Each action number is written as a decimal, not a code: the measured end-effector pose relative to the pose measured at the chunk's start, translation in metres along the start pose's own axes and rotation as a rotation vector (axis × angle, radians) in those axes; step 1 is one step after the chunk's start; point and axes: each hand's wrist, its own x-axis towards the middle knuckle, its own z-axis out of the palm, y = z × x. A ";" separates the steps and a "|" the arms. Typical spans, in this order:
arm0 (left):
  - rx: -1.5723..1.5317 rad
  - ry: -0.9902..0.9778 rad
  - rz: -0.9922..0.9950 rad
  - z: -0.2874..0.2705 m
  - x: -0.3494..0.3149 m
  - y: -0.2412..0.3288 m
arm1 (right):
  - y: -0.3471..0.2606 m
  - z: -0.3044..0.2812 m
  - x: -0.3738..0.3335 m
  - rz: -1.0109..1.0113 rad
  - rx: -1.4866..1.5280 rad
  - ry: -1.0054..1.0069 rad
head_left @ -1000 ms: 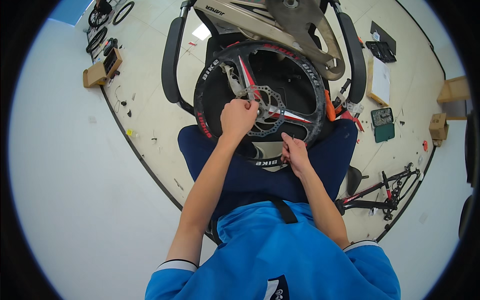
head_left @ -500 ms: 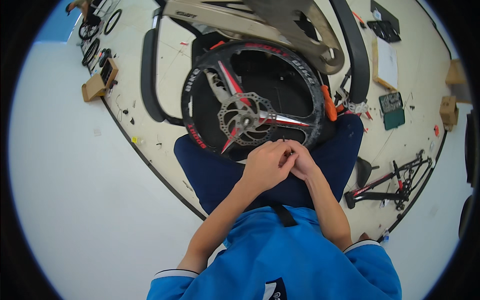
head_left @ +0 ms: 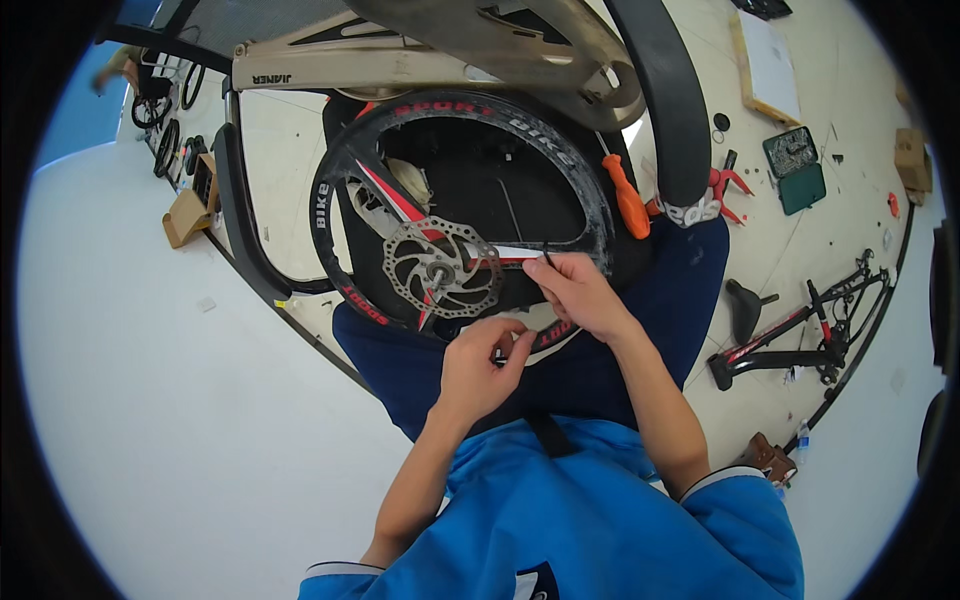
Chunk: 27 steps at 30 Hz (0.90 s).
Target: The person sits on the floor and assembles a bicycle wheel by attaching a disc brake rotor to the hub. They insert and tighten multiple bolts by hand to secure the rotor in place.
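A black bicycle wheel [head_left: 325,245] with red-and-white spokes lies on a black chair seat [head_left: 480,185] in front of me. At its hub sits a silver brake disc [head_left: 396,285] with cut-outs. My right hand [head_left: 582,298], over the right side of the wheel near a spoke, pinches a thin black piece [head_left: 547,258]; its kind is unclear. My left hand [head_left: 482,372] is closed at the wheel's near edge. Something small and dark shows between its fingers, too small to name.
Beyond the wheel is a beige metal bike frame [head_left: 350,62]. An orange-handled screwdriver [head_left: 627,198] lies right of the wheel, before the black armrest [head_left: 675,100]. Rightward on the floor are red-handled pliers [head_left: 733,183], a green case [head_left: 803,190], a saddle [head_left: 744,308] and a black-red frame [head_left: 780,350].
My hands have come apart. The right moved up over the wheel with the thin black piece; the left moved slightly left and down. The view has shifted.
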 end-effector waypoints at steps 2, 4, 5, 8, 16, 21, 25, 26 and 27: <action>-0.042 0.003 -0.041 0.003 -0.009 -0.004 | -0.024 0.000 0.011 -0.088 -0.055 -0.016; -0.077 0.002 -0.061 0.007 -0.018 -0.011 | -0.038 0.001 0.025 -0.194 -0.131 -0.002; -0.089 -0.002 -0.070 0.008 -0.022 -0.013 | -0.048 0.002 0.031 -0.203 -0.197 0.022; -0.168 0.034 -0.098 0.012 -0.034 -0.021 | -0.064 0.007 0.065 -0.271 -0.415 -0.004; -0.199 0.121 -0.045 -0.011 -0.049 -0.038 | -0.070 0.045 0.176 -0.230 -1.081 -0.193; -0.241 0.228 -0.059 -0.019 -0.066 -0.058 | -0.062 0.058 0.208 -0.271 -1.301 -0.156; -0.244 0.248 -0.083 -0.022 -0.077 -0.069 | -0.057 0.061 0.210 -0.312 -1.408 -0.170; -0.250 0.260 -0.076 -0.022 -0.080 -0.071 | -0.060 0.063 0.207 -0.313 -1.438 -0.189; -0.256 0.272 -0.068 -0.021 -0.082 -0.072 | -0.061 0.064 0.204 -0.316 -1.493 -0.190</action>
